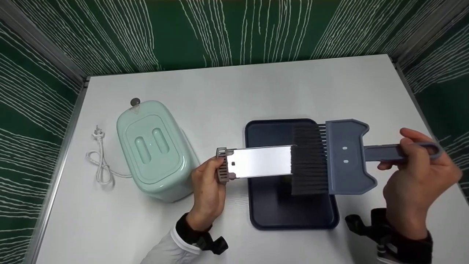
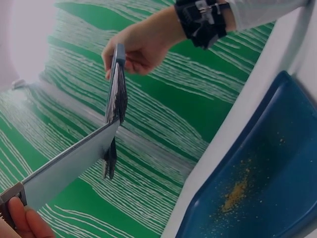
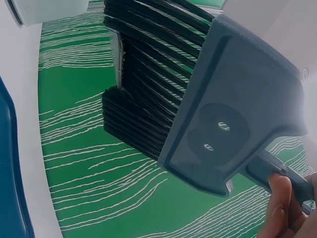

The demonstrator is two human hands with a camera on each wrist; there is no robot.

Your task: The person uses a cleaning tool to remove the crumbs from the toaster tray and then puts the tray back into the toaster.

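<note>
My left hand (image 1: 208, 189) grips the slotted brown end of a flat, shiny metal crumb tray (image 1: 260, 161), holding it raised over a dark blue tray (image 1: 271, 216). My right hand (image 1: 419, 179) holds a wide blue-grey brush (image 1: 346, 157) by its handle. The dark bristles (image 3: 143, 84) touch the far end of the crumb tray and spread to both sides of it. Yellowish crumbs (image 2: 235, 196) lie scattered in the dark blue tray, as the left wrist view shows.
A mint-green toaster (image 1: 152, 146) with two slots in its top stands on the left of the white table (image 1: 227, 95). Its white cord and plug (image 1: 100, 157) lie beside it. Green patterned panels (image 1: 234, 33) surround the table.
</note>
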